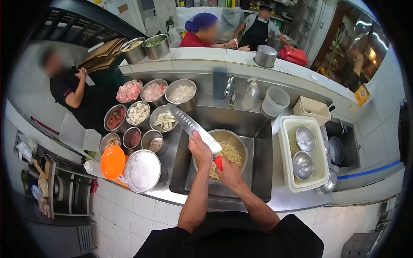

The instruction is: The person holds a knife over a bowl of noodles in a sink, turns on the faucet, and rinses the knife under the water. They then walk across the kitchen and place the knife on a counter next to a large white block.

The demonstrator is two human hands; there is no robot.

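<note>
A large kitchen knife (193,127) with a dimpled blade is held up over the sink, its tip toward the upper left. My right hand (230,173) is closed around its red handle. My left hand (200,148) grips the blade from below, near the middle; some of its fingers are hidden. Beneath both hands, a round metal bowl (244,148) holds yellow noodles (231,151) and sits in the steel sink basin (262,180).
Left of the sink stand several metal pots of food, a tub of white powder (143,170) and an orange lid (112,162). On the right is a white bin (282,150) with two metal bowls. A faucet (232,88) and soap bottle (250,94) are behind. Other people stand nearby.
</note>
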